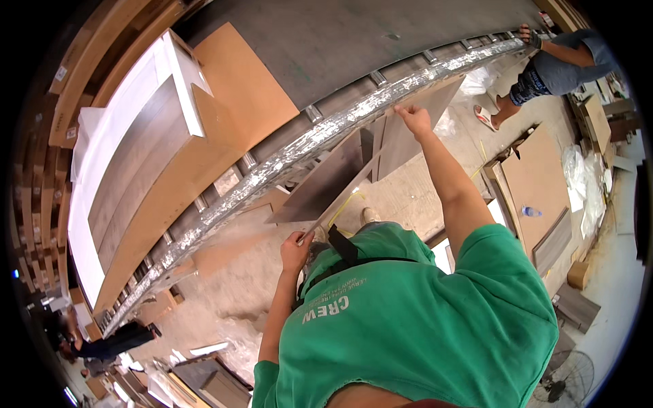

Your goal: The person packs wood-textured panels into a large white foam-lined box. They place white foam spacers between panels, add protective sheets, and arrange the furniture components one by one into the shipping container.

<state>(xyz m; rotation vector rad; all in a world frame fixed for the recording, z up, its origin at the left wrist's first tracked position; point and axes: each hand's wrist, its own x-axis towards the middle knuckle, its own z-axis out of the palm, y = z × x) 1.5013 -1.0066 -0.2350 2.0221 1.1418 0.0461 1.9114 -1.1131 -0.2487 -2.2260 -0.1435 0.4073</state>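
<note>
My left hand (294,251) is closed in a pinch on the near end of a thin grey-brown board (348,190), which stands on edge so that its pale long edge faces up. My right hand (413,121) is closed at the far end, fingers just below the conveyor rail (333,126). Beside the held board, a darker grey panel (323,180) leans under the rail, and another grey-brown panel (422,129) stands below my right hand. How these panels overlap is partly hidden.
On the roller conveyor rest a grey-brown cabinet (136,177) with brown cardboard around it and a large dark board (367,41). A co-worker (564,71) stands at the far right, hand on the rail. Stacked cartons (44,204), panels (537,183) and a fan (564,381) surround me.
</note>
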